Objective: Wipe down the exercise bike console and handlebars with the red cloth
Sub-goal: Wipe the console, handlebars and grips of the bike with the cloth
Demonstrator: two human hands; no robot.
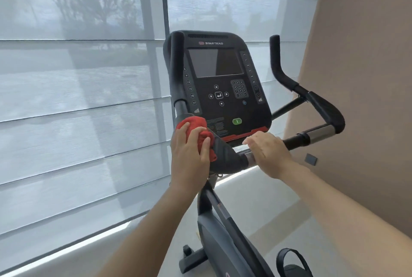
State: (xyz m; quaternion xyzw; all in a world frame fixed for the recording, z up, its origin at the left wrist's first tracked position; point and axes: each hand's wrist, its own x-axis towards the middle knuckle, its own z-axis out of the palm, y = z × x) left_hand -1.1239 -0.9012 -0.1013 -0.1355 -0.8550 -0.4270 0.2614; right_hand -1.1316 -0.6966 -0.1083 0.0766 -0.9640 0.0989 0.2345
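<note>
The exercise bike's black console (219, 84) stands in the middle of the view, screen dark, with a green button low down. My left hand (189, 154) presses the bunched red cloth (196, 124) against the bend of the left handlebar (177, 69), just below the console's lower left corner. My right hand (267, 151) is wrapped over the crossbar of the handlebars, right of the padded centre. The right handlebar (321, 107) loops out to the right, untouched.
Shaded windows (78, 98) fill the left and back. A tan wall (367, 76) stands close on the right, with a small dark plate (311, 159) on it. The bike frame (223, 232), its foot and a pedal strap (289, 259) are below on the pale floor.
</note>
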